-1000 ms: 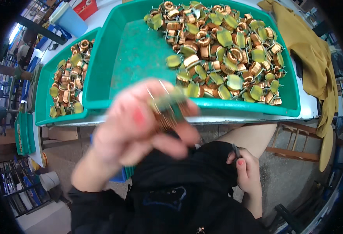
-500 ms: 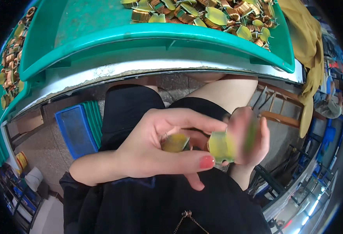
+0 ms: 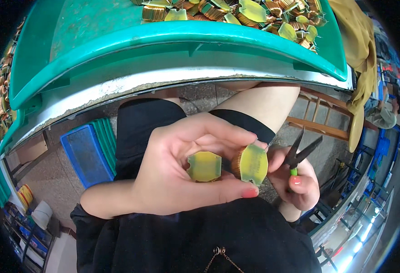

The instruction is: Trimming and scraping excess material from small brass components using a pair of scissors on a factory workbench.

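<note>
A white counter (image 3: 118, 86) stretches ahead of me, bearing a large green tray (image 3: 177, 31); copper coils (image 3: 252, 11) heap toward the tray's near right corner. Below the counter's front edge, my left hand (image 3: 161, 166) curls narrow; my right hand (image 3: 306, 192) wraps dark, green-gripped pliers (image 3: 293, 159), tips parted. A yellow-faced coil (image 3: 254, 164) is pinched between my left thumb and fingertip, a second coil (image 3: 204, 166) cradled in that palm.

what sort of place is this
Probably a workshop or small factory handling electrical parts: there's a green tray with many copper-wound coils, a pliers-like tool in the right hand, and a stack of blue and green bins.
</note>
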A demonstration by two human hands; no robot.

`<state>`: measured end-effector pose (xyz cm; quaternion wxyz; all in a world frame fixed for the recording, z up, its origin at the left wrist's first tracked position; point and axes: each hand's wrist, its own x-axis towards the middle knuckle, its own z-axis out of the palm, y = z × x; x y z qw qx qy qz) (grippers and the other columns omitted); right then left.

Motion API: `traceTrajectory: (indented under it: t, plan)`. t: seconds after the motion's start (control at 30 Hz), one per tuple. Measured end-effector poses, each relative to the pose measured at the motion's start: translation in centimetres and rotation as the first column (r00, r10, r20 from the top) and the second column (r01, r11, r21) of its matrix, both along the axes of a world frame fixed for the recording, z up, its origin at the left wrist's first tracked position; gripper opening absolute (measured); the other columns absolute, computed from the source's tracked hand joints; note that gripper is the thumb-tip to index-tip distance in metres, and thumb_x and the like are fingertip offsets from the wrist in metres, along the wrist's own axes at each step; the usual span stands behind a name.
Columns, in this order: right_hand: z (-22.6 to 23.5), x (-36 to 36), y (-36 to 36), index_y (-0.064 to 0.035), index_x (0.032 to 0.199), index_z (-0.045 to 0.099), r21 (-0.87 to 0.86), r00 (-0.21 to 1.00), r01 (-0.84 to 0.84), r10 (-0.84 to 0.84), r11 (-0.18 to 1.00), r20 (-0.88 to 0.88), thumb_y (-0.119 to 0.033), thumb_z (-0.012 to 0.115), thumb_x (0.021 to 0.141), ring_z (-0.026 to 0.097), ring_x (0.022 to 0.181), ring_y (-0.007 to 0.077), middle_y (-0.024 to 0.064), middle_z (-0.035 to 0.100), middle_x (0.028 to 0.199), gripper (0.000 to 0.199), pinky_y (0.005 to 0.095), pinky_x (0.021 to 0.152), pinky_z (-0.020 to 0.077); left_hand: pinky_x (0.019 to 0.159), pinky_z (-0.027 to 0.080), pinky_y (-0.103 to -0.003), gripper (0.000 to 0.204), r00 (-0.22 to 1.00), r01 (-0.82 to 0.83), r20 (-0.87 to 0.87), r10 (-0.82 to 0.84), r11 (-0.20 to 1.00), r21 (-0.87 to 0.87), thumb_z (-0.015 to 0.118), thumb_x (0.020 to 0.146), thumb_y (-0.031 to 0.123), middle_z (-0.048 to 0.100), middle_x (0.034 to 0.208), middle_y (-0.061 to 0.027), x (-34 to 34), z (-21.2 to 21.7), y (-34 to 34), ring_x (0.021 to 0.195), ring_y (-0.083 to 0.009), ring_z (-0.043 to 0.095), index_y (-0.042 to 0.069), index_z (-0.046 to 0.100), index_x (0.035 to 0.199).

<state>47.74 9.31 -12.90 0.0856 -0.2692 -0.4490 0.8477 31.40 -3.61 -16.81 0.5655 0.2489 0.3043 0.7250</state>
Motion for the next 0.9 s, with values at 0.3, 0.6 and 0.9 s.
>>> traceTrajectory:
  t: [0.3, 0.6, 0.9]
  plan:
    - [-0.4, 0.0, 0.6, 0.0032, 0.102, 0.052, 0.75, 0.966, -0.247, 0.093, 0.613, 0.242, -0.017, 0.055, 0.083, 0.05, 0.081, 0.0249, 0.0162, 0.054, 0.094, 0.027, 0.0329, 0.075, 0.0414, 0.079, 0.057, -0.039, 0.062, 0.996, 0.077, 0.048, -0.073, 0.994, -0.074, 0.07, 0.063, -0.017, 0.055, 0.116, -0.0236, -0.9, 0.2, 0.1, 0.096, -0.0357, 0.062, 0.0, 0.043, 0.116]
    - [0.6, -0.9, 0.6, 0.0017, 0.096, 0.053, 0.844, 0.898, -0.43, 0.051, 0.321, 0.438, -0.013, 0.058, 0.084, 0.048, 0.072, 0.0262, 0.0132, 0.053, 0.086, 0.02, 0.0321, 0.069, 0.0415, 0.078, 0.057, -0.039, 0.06, 0.99, -0.118, -0.073, 0.118, 0.993, 0.014, 0.072, 0.062, -0.016, 0.054, 0.117, -0.0235, 0.0, -1.2, 0.3, 0.092, -0.0359, 0.063, 0.002, 0.047, 0.113]
    - [0.0, -1.5, 0.3, 0.001, 0.094, 0.053, 0.87, 0.92, -0.388, 0.066, 0.303, 0.387, -0.012, 0.06, 0.082, 0.047, 0.07, 0.026, 0.0119, 0.052, 0.083, 0.019, 0.0312, 0.067, 0.0414, 0.075, 0.056, -0.037, 0.058, 0.968, -0.144, -0.206, 0.145, 0.989, 0.022, 0.075, 0.059, -0.014, 0.056, 0.111, -0.021, -0.2, -1.5, 0.1, 0.089, -0.0344, 0.064, 0.003, 0.052, 0.109]
